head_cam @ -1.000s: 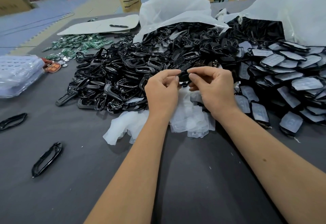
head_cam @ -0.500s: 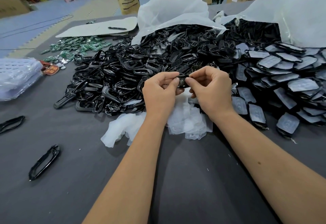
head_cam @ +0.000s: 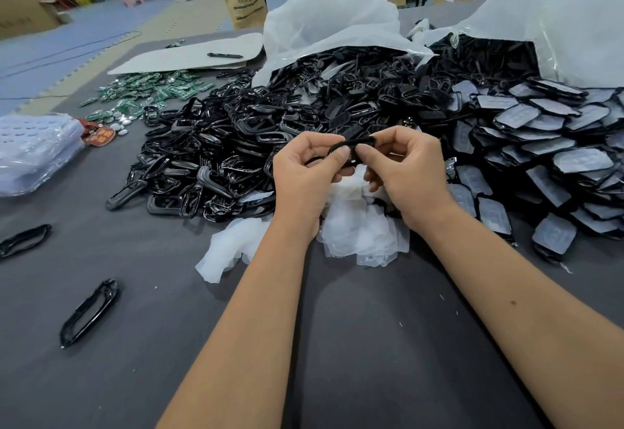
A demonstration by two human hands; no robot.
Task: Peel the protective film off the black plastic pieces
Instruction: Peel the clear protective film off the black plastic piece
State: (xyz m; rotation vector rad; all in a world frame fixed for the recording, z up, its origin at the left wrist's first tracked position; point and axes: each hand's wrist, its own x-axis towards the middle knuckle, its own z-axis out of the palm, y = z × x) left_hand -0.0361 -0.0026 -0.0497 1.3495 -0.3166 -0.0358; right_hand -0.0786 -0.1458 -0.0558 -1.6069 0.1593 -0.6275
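Both hands hold one small black plastic frame piece above the table, in front of the big heap of black frames. My left hand pinches its left end between thumb and fingers. My right hand pinches its right end, thumb tip on the near edge. Whether film is on the piece I cannot tell. A pile of crumpled clear film lies under the hands. To the right lie several black pieces with grey film on top.
Two single black frames lie at the left on the grey table. Green circuit boards lie at the back left, a clear bag at the far left, white plastic bags behind the heaps.
The hands have drawn slightly apart, showing more of the black piece between them. They have stayed in the same spot above the film pile.
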